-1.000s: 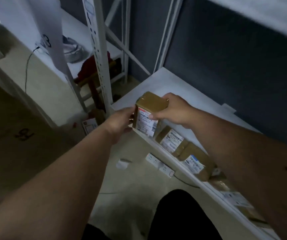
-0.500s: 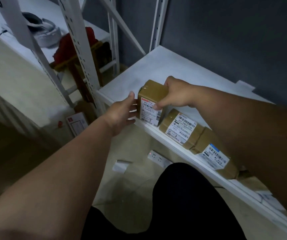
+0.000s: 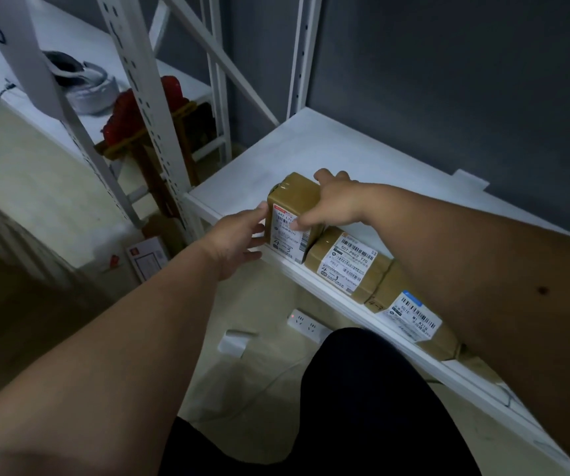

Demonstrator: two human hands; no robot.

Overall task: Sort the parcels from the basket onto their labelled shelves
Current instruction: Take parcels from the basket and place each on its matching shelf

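Observation:
A brown parcel (image 3: 290, 214) marked 4-3 on its white label stands upright at the front edge of the low white shelf (image 3: 328, 149). My right hand (image 3: 331, 204) grips it over the top, thumb on the label and fingers behind. My left hand (image 3: 235, 242) touches its left side with straight fingers. Two more brown parcels lie in a row to its right: one (image 3: 348, 266) also marked 4-3, and another (image 3: 417, 321) partly hidden under my right forearm.
A white perforated upright (image 3: 146, 108) stands left of the shelf. Behind it a red item on a wooden stand (image 3: 139, 132) and a white headset (image 3: 84, 84) sit on the neighbouring rack. A power strip (image 3: 305, 326) and a small card (image 3: 146, 259) lie on the floor.
The parcel came down from mid-air and now stands on the shelf edge beside the row. My left hand has closed in against its left side.

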